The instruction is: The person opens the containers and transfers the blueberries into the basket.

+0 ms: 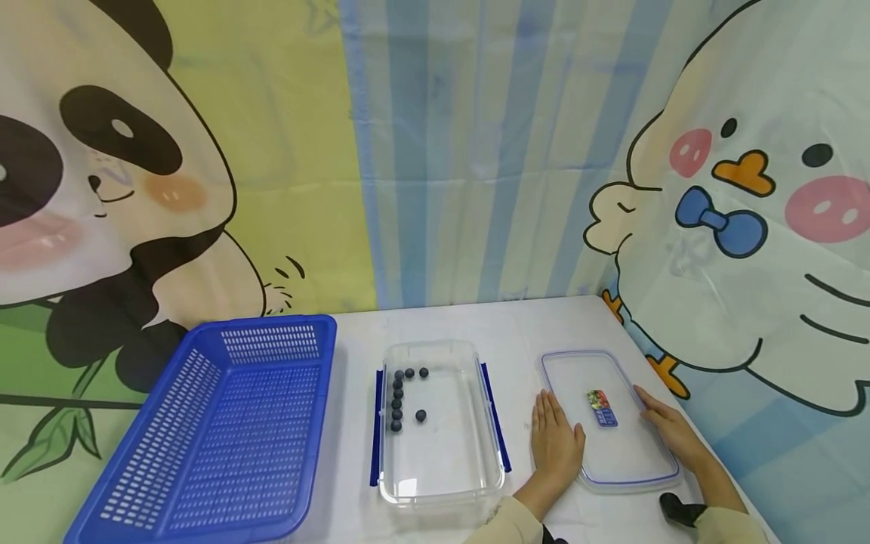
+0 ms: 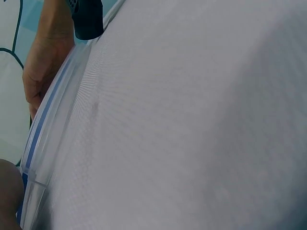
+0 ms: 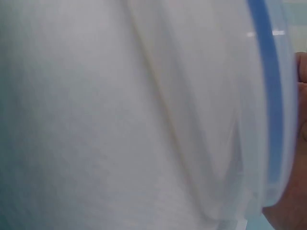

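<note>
A clear plastic lid (image 1: 628, 453) with a blue seal round its rim and a small coloured label (image 1: 602, 408) lies on the right of the table. Along its left edge rests my left hand (image 1: 556, 442), fingers straight and thumb at the rim. My right hand (image 1: 669, 427) touches the opposite edge with extended fingers. To the left stands a clear plastic box (image 1: 448, 461) with blue side latches folded out. Several dark round blueberries (image 1: 397, 404) line its left side, and a single blueberry (image 1: 421, 415) sits nearer the middle. The blue seal (image 3: 272, 96) shows close up in the right wrist view.
A large blue plastic basket (image 1: 319, 423) with slotted walls takes up the left of the table. White cloth (image 1: 421, 321) covers the tabletop. Printed curtains (image 1: 462, 151) with cartoon animals stand behind and at the right, close to my right hand.
</note>
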`<state>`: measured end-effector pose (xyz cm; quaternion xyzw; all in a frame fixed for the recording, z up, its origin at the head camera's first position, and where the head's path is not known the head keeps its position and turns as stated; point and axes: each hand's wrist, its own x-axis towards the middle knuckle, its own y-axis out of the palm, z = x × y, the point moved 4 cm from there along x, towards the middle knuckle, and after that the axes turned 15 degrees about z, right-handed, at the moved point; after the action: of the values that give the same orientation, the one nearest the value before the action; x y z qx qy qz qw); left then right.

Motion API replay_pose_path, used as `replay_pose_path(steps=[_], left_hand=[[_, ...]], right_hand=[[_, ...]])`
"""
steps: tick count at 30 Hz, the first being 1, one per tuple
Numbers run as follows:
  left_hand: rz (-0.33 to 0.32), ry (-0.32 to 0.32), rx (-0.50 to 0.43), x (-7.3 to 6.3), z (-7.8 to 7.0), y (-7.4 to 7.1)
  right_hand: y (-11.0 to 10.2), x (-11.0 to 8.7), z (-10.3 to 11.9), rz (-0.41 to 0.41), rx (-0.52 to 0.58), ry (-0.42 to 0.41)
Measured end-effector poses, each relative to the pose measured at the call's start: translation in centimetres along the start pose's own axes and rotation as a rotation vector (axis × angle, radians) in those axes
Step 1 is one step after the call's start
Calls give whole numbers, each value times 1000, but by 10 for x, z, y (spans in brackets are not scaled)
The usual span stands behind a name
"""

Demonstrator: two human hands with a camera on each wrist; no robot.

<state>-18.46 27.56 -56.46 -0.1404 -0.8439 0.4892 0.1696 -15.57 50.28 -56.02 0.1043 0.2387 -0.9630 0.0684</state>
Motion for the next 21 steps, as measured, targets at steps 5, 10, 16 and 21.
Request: replay_pose_path(steps=[5, 10, 16, 21], left_hand=[[37, -17, -4, 0, 1, 1], [76, -34, -27, -1, 0, -1], [138, -51, -137, -2, -1, -7], [141, 15, -327, -21, -13, -32]], right_hand=[[1, 0, 0, 1, -5, -8], [2, 0, 1, 3, -5, -4], [-3, -2, 1, 21, -49, 10], [-8, -4, 14, 26, -104, 11]])
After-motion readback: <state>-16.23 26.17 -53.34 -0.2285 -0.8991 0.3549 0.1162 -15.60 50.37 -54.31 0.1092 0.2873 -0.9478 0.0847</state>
